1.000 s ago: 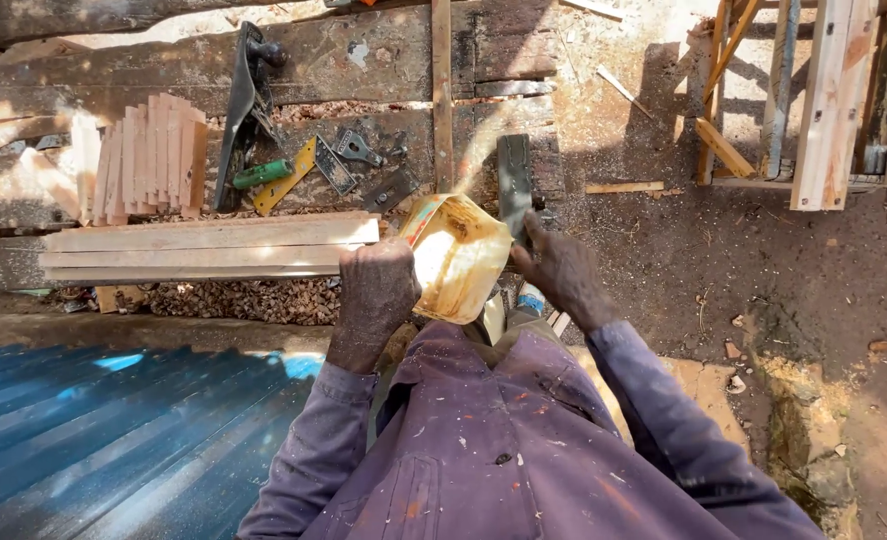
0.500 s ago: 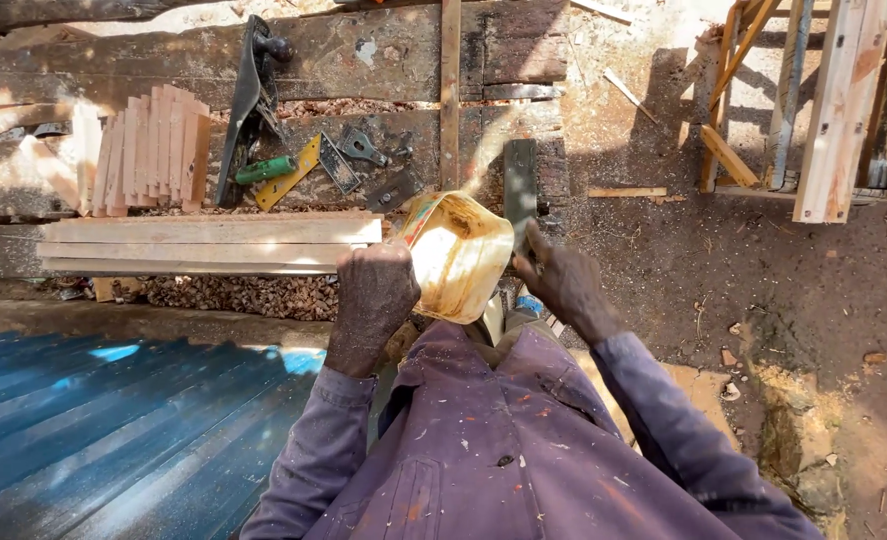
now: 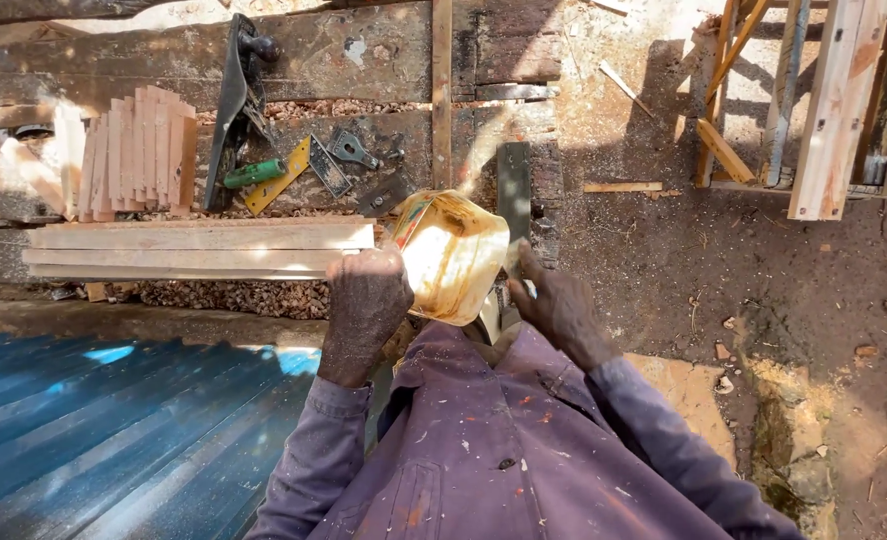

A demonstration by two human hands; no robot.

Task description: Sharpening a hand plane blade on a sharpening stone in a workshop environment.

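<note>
Tin (image 3: 451,258), yellowish and dented, sits tilted between both hands above the lap. It looks light, thin-walled, likely slick. Left hand (image 3: 365,300) is clenched around its side; right hand (image 3: 555,303) steadies the other side, grip unclear.

Tin (image 3: 451,255): held between left hand (image 3: 365,300) and right hand (image 3: 560,312).
Planks (image 3: 198,248): just left of left hand.
Hand plane (image 3: 235,95): beyond planks, well left of the tin.
Wooden frame (image 3: 843,100): far right of right hand.

one tin (image 3: 453,255), one hand plane (image 3: 235,95), two hands (image 3: 365,298)
</note>
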